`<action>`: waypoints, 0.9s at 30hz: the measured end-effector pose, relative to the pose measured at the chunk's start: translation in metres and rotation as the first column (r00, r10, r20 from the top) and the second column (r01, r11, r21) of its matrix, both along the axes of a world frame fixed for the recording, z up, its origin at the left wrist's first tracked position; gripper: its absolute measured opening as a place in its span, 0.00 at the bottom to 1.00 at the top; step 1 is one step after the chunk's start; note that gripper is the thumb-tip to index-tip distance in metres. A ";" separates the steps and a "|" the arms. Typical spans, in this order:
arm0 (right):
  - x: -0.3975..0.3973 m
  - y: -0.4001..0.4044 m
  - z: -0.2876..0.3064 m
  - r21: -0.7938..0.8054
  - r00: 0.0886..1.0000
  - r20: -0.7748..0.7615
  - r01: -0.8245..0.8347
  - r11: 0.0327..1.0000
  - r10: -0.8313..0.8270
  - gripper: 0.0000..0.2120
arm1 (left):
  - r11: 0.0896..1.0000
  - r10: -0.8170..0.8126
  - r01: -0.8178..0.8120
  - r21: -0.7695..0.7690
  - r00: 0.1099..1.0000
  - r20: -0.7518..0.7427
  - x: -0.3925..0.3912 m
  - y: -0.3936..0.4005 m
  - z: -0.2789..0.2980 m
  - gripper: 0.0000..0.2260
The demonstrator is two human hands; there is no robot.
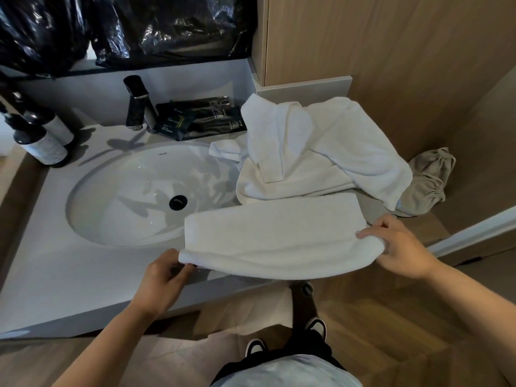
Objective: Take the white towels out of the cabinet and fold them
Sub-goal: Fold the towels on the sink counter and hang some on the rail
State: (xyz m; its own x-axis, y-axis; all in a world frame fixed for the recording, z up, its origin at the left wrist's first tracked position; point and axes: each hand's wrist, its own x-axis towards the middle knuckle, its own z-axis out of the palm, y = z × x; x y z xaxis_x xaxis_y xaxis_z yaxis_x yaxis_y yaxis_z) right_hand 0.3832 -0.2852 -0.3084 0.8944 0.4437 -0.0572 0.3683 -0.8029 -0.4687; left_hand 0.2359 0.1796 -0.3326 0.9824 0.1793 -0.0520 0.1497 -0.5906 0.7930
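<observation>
Towel in hand: a folded towel (275,236) is held stretched over the front edge of the counter (69,269), partly over the basin (125,196), so the fold can be kept flat and even.
Left hand (160,283): the towel's near left corner is pinched between curled fingers and thumb; the end is kept taut.
Right hand (402,247): the right end is gripped, with the thumb on top and the fingers curled underneath; the layers appear to be held together there.
Other towels (312,152): a loose white heap is left on the counter behind, against the wooden wall (405,65), within reach and seemingly not yet folded.
Cabinet: it cannot be told which panel is the cabinet; the towels are already out.
Stage: judged to be mid-fold on one towel, with the heap left to do.
Next move: another fold is probably called for, the ends being brought together.
Risk: the overhanging near edge could sag and skew the fold.
Nearby: a tap (138,103), dark packets (201,118), bottles (42,135) and a grey bag (427,180) are kept apart from the folding area.
</observation>
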 end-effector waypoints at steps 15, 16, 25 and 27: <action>-0.008 0.038 -0.023 0.390 0.820 -0.289 0.572 0.721 -0.494 0.05 | 0.832 0.521 -0.518 -0.197 0.852 -0.039 0.024 -0.027 -0.003 0.11; -0.006 0.039 -0.028 0.297 0.836 -0.212 0.548 0.782 -0.505 0.07 | 0.826 0.534 -0.527 -0.199 0.845 -0.016 0.025 -0.030 -0.003 0.11; -0.001 0.045 -0.038 0.057 0.826 0.076 0.556 0.829 -0.559 0.10 | 0.896 0.421 -0.423 0.137 0.906 0.044 0.042 -0.035 -0.006 0.11; 0.002 0.049 -0.038 0.011 0.818 0.122 0.565 0.825 -0.562 0.10 | 0.882 0.417 -0.413 0.226 0.908 0.032 0.045 -0.036 -0.008 0.11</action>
State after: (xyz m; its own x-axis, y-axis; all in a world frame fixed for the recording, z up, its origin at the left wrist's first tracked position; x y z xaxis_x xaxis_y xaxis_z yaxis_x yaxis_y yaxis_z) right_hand 0.3853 -0.2364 -0.3460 0.9886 -0.1396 0.0569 -0.1021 -0.8976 -0.4288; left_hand 0.2813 0.1439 -0.3410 0.8151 0.5790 0.0218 0.4320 -0.6324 0.6430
